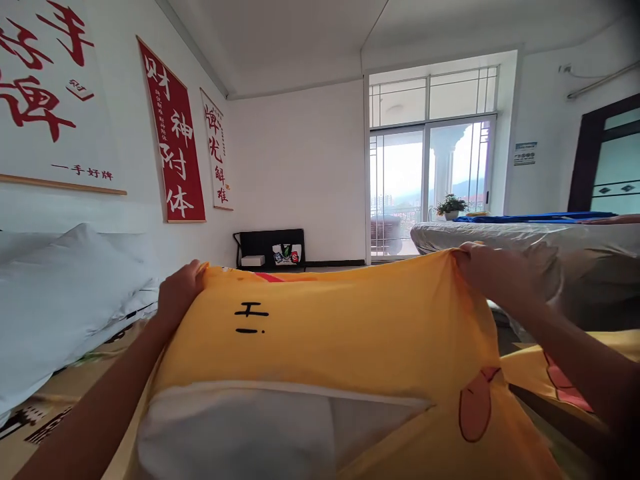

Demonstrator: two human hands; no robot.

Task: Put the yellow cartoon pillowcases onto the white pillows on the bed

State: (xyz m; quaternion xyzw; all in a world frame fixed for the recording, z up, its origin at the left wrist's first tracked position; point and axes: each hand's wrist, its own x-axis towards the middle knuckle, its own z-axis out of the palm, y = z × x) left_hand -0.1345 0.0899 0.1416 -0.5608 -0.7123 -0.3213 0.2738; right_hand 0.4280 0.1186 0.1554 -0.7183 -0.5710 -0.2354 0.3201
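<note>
A yellow pillowcase (pixel 360 333) with the black letters "Hi" and a pinkish printed shape is stretched between my two hands. Its near side gapes, and a white pillow (pixel 240 433) shows through the opening, partly covered by the cloth. My left hand (pixel 180 287) is closed on the far left corner of the pillowcase. At the far right corner, my right hand (pixel 480 267) pinches the cloth and pulls it up into a peak. The fingertips of both hands are partly hidden.
White pillows (pixel 65 300) lie at the left on a patterned sheet (pixel 115 347). More yellow printed cloth (pixel 540 373) lies at the right. Beyond it stands a plastic-covered piece of furniture (pixel 600 267) with blue items on top. A black bench (pixel 270 243) stands by the far wall.
</note>
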